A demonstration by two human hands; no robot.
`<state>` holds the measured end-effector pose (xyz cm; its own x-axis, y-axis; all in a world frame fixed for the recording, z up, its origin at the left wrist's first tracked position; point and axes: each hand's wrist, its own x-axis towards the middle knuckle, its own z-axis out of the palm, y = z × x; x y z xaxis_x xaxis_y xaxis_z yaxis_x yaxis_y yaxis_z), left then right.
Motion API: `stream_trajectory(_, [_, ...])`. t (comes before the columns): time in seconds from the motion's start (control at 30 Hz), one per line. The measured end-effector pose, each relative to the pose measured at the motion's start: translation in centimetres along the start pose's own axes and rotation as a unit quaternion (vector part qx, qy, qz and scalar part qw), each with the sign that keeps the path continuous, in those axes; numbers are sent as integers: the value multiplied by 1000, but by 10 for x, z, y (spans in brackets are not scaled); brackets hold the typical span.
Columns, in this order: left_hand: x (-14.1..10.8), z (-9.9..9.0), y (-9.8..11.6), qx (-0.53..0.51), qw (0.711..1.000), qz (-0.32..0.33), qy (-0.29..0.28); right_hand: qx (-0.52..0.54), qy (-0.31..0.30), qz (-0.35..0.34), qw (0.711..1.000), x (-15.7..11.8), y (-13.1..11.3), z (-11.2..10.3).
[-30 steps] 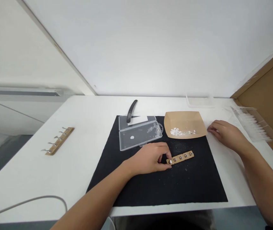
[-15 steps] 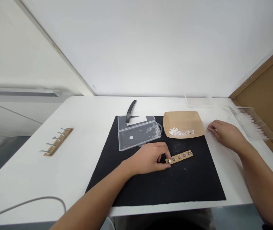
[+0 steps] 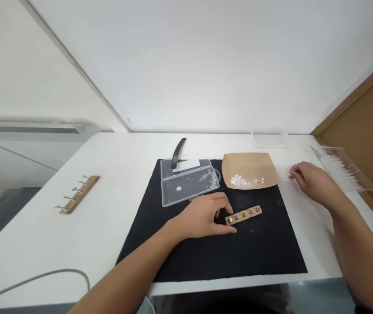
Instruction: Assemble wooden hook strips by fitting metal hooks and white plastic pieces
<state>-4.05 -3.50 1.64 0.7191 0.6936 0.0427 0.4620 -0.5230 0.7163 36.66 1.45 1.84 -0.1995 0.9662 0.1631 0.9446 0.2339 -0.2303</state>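
Note:
A short tan strip (image 3: 245, 214) with a row of round metal pieces lies on the black mat (image 3: 225, 257). A small white piece shows at its left end. My left hand (image 3: 202, 216) is around that end, with thumb and index finger apart on either side of it; it looks loose rather than gripping. Over the white table to the right of the paper tray (image 3: 250, 159), my right hand (image 3: 313, 183) has its fingertips pinched together. A faint, pale, see-through bit shows at these fingertips, too small to name.
Small white pieces (image 3: 239, 180) lie in the tray. An open clear plastic case (image 3: 186, 192) holds clear slips, with a curved black file (image 3: 178, 153) across its lid. Another strip with metal stems (image 3: 80, 194) stands left. Clear plastic packs (image 3: 343, 170) lie right.
My left thumb and index finger have loosened from the strip's end, the thumb now below it. My right hand has shifted slightly right, away from the tray.

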Motion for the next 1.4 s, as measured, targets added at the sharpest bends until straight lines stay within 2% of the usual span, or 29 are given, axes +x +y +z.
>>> stream_trajectory(0.13, [1,12,-2,11,996,29,86,6,55,-5,998,-4,-13,-10])
stream_trajectory(0.23, [3,24,-1,15,990,39,138,45,77,-54,994,-11,-39,-18])
stream_trajectory(0.3, [3,31,2,17,986,30,165,84,64,-105,989,-18,-62,-19])
stream_trajectory(0.4, [5,42,8,26,981,17,192,130,2,-200,971,-29,-98,-15])
stream_trajectory(0.47, [6,49,13,39,978,9,203,126,-37,-246,960,-35,-117,-10])
stream_trajectory(0.57, [10,56,17,58,975,13,213,90,-40,-309,946,-41,-133,-2])
stream_trajectory(0.7, [13,60,19,56,977,26,207,60,-23,-350,935,-42,-137,3])
stream_trajectory(0.97, [16,61,17,29,979,15,202,52,-13,-350,935,-41,-139,6])
stream_trajectory(1.4, [16,61,15,11,981,11,194,-30,12,-377,926,-42,-141,7])
